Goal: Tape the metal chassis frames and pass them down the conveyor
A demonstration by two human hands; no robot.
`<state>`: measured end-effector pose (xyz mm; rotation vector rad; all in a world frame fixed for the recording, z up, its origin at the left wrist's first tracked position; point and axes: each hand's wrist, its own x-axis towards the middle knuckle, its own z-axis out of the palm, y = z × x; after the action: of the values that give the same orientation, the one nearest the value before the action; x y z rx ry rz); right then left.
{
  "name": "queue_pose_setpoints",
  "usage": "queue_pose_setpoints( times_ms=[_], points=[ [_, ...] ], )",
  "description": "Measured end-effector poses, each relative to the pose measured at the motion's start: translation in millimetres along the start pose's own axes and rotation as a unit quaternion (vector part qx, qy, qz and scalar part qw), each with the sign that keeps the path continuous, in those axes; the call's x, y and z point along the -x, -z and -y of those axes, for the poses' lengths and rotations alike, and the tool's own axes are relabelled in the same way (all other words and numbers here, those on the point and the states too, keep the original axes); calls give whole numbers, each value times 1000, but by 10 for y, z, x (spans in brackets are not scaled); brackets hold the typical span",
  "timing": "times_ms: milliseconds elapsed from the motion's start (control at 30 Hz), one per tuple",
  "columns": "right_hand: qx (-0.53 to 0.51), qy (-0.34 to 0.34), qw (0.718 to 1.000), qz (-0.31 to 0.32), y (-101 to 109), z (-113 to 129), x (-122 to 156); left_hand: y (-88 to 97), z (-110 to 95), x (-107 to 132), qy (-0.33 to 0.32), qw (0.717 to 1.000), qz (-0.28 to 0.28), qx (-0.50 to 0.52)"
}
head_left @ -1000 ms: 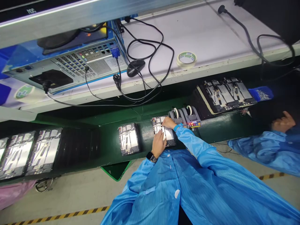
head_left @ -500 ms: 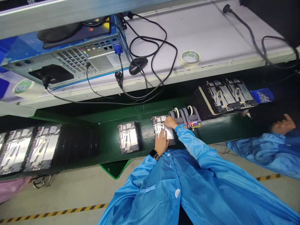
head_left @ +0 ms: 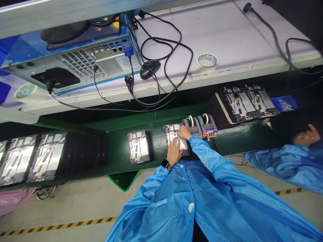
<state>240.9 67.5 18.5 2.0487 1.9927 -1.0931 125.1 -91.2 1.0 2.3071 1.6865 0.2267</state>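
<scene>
A silver-and-black electronic device [head_left: 186,145] with exposed inner parts lies on the green bench in front of me. My left hand [head_left: 174,151] rests on its lower half, palm down with fingers spread. Over its upper right part, my right hand [head_left: 184,132] has its fingers pinched together against the surface. Whatever is between those fingertips is too small to make out. Just right of the device stand two grey tape dispensers [head_left: 207,127] with rolls of white tape. Another such device [head_left: 138,148] lies to the left, apart from my hands.
More opened devices stand in stacks at the far left [head_left: 46,156] and on a dark stack at right [head_left: 244,101]. A white shelf [head_left: 176,89] above holds a computer case [head_left: 101,64], cables, a mouse [head_left: 150,69] and a tape roll [head_left: 207,61]. A co-worker's hand [head_left: 307,136] is at right.
The whole view has shifted very slightly. Both my hands stay on the same device, in nearly the same pose.
</scene>
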Motion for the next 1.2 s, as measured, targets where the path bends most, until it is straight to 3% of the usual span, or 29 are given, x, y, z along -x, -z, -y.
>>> queue_pose_setpoints(
  times_ms=[700, 967, 1200],
  points=[
    [1, -4, 1000, 5, 60, 34, 21, 58, -24, -62, 29, 999, 18, -34],
    [43, -12, 999, -2, 82, 119, 79, 62, 8, -91, 24, 1000, 8, -11],
    [90, -9, 996, -8, 222, 158, 120, 81, 40, -130, 7, 1000, 4, -12]
  ],
)
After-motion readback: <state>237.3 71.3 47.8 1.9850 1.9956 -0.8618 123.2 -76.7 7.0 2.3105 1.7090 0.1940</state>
